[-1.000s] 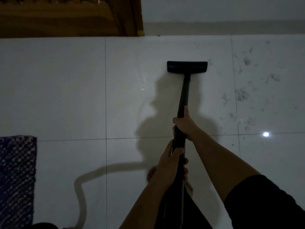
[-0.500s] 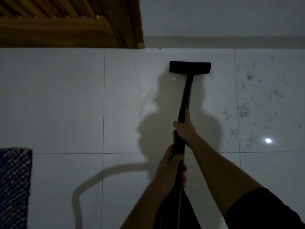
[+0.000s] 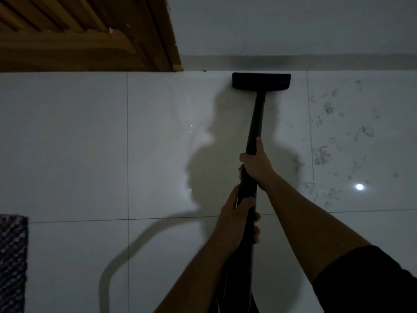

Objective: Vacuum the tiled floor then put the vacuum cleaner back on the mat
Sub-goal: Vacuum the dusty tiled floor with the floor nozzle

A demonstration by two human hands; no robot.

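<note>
Both hands grip vacuum wand [image 3: 255,123]: right hand [image 3: 257,164] forward, left hand [image 3: 237,219] behind. Floor nozzle [image 3: 261,80] sits on tiled floor [image 3: 79,143] beside skirting [image 3: 338,62].

The vacuum cleaner is seen only as a long black wand [image 3: 255,123] ending in a wide, flat black floor head [image 3: 261,81]. The wand is tilted forward and down, and is gripped by the right hand [image 3: 257,164] farther along and by the left hand [image 3: 234,220] nearer the body. The floor head is laid flat on the tiled floor [image 3: 79,143], at its far edge. The floor is made of large glossy white tiles with thin dark joints. Dark wisps [image 3: 325,154], possibly hair or dust, are scattered over the tiles right of the wand. The mat [image 3: 12,263], dark and woven in a dotted pattern, is cut off at the lower left, well apart from the floor head.
</note>
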